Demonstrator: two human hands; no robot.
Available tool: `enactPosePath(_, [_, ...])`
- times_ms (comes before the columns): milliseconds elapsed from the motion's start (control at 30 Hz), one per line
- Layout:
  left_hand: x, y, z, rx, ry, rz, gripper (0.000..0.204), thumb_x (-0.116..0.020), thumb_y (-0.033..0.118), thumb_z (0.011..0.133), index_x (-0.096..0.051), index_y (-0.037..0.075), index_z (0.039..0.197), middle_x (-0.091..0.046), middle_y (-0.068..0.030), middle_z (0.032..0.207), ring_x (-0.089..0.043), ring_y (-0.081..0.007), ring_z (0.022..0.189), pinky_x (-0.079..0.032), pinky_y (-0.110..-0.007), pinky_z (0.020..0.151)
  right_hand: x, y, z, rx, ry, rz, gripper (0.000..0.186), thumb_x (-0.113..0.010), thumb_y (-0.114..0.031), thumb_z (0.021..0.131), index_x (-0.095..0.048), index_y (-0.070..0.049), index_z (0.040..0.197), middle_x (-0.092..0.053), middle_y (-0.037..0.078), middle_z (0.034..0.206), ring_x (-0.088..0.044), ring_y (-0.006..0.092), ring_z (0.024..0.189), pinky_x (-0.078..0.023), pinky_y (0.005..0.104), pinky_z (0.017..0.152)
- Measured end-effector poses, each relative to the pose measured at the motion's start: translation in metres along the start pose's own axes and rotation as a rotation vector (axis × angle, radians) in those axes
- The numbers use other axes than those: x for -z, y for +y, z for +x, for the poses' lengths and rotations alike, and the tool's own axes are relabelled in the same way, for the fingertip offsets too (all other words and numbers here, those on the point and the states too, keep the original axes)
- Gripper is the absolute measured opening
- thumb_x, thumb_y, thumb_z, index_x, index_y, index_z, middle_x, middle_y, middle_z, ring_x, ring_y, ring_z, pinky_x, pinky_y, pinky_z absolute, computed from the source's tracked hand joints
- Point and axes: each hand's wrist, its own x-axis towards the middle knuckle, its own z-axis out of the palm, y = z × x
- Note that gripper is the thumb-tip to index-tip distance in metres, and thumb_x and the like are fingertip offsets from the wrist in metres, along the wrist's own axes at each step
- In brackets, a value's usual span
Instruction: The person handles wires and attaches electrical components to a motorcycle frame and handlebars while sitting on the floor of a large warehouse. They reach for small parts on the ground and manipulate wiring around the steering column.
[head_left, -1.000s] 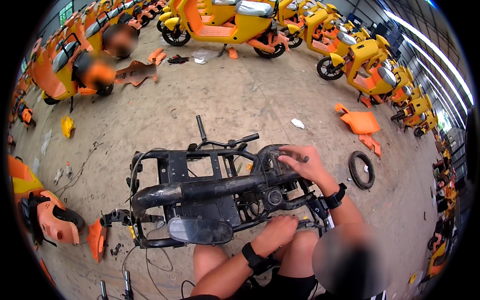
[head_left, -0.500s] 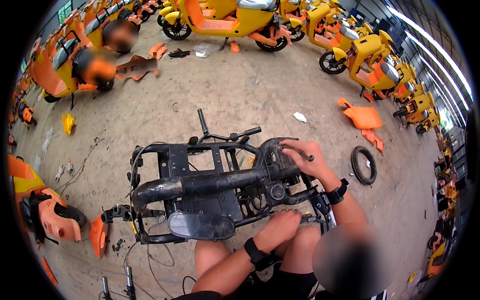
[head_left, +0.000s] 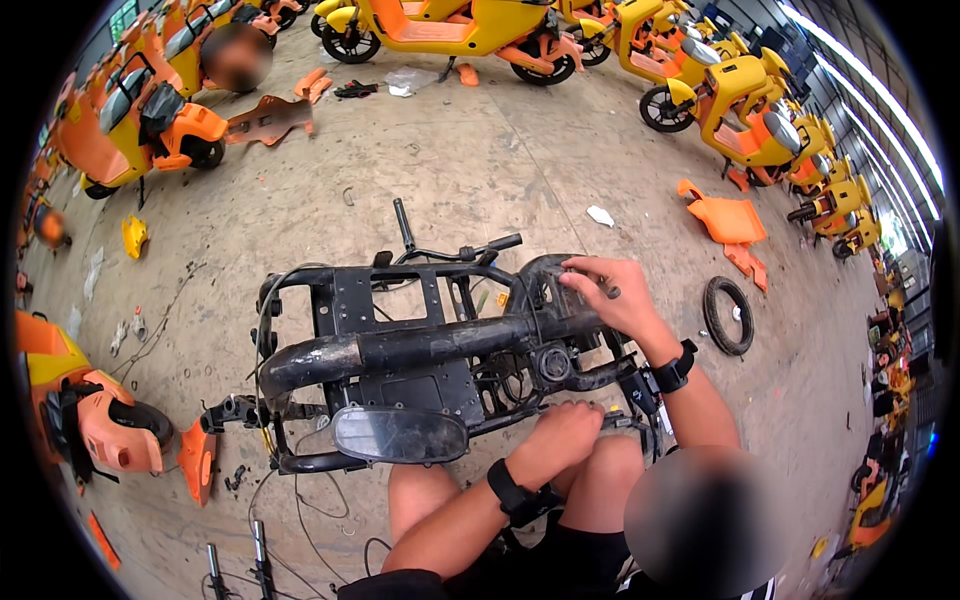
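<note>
A black scooter frame (head_left: pixel 440 345) with a thick main tube lies in front of me, stripped of its body panels. My right hand (head_left: pixel 632 305) is at the frame's right end, its fingers closed around a dark rod-shaped tool (head_left: pixel 614 293). Only the tool's end shows beyond the fingers, and its tip is hidden. My left hand (head_left: pixel 562 438) is closed, knuckles up, below the frame's near edge beside the handlebar controls (head_left: pixel 622 420). What it grips is hidden. A glossy dark oval cover (head_left: pixel 400 435) sits on the frame's near left part.
Orange body panels (head_left: pixel 728 218) and a black tire (head_left: pixel 728 315) lie to the right. At left are an orange-and-yellow scooter (head_left: pixel 105 415) and loose cables (head_left: pixel 165 320). Fork tubes (head_left: pixel 262 555) stand out at the lower left. Rows of yellow scooters (head_left: pixel 430 30) line the back.
The frame appears slightly higher in view. My right hand has tilted a little, and the tool's end has shifted up and left. My left hand keeps its place.
</note>
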Motion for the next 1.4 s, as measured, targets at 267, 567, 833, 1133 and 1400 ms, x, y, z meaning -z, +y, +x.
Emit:
enactPosePath(267, [-0.001,-0.001,0.0,0.005,-0.005,0.003,0.02,-0.054,0.007,0.077,-0.059,-0.004,0.093,-0.063,-0.0219,0.084,-0.064,-0.0396,0.078,-0.053,-0.047,0.068,0.003,0.005,0.003,-0.022,-0.035,0.164,0.016,-0.067,-0.014,0.084,-0.07,-0.004,0.096,-0.064,0.009,0.066,-0.053,0.0113,0.054,-0.042,0.0261,0.052])
enactPosePath(567, [-0.001,-0.001,-0.001,0.005,-0.01,0.018,0.019,-0.055,0.008,0.077,-0.058,-0.002,0.093,-0.064,-0.0204,0.084,-0.065,-0.0379,0.078,-0.053,-0.046,0.068,0.015,-0.002,-0.02,-0.392,0.029,0.682,0.028,-0.06,-0.027,0.093,-0.065,0.0,0.092,-0.041,-0.007,0.054,-0.033,0.0019,0.05,-0.025,0.0213,0.046])
enactPosePath(833, [0.009,0.007,0.007,0.006,0.089,-0.117,0.018,-0.054,0.013,0.083,-0.059,0.0,0.095,-0.064,-0.0218,0.083,-0.063,-0.0385,0.077,-0.05,-0.047,0.068,0.026,-0.022,-0.098,-0.616,0.117,1.249,0.034,-0.051,-0.035,0.097,-0.059,-0.002,0.094,-0.035,-0.007,0.052,-0.029,0.0038,0.046,-0.027,0.0207,0.045])
enactPosePath(1133, [0.021,0.041,0.003,0.014,0.378,-0.4,0.021,-0.071,0.011,0.08,-0.062,0.001,0.097,-0.064,-0.0098,0.065,-0.062,-0.0159,0.054,-0.046,-0.027,0.05,-0.003,-0.004,-0.194,-0.575,0.408,1.654,0.029,-0.06,-0.025,0.093,-0.059,0.001,0.105,-0.041,-0.005,0.057,-0.04,0.0053,0.053,-0.035,0.021,0.05])
enactPosePath(1400, [0.01,0.053,0.014,-0.062,0.452,-0.583,0.021,-0.068,0.002,0.083,-0.062,-0.004,0.103,-0.067,-0.0072,0.074,-0.063,-0.0099,0.062,-0.048,-0.022,0.055,-0.006,0.011,-0.208,-0.499,0.222,1.864,0.029,-0.065,-0.019,0.089,-0.062,-0.005,0.114,-0.05,-0.005,0.064,-0.047,0.0039,0.061,-0.047,0.0239,0.064])
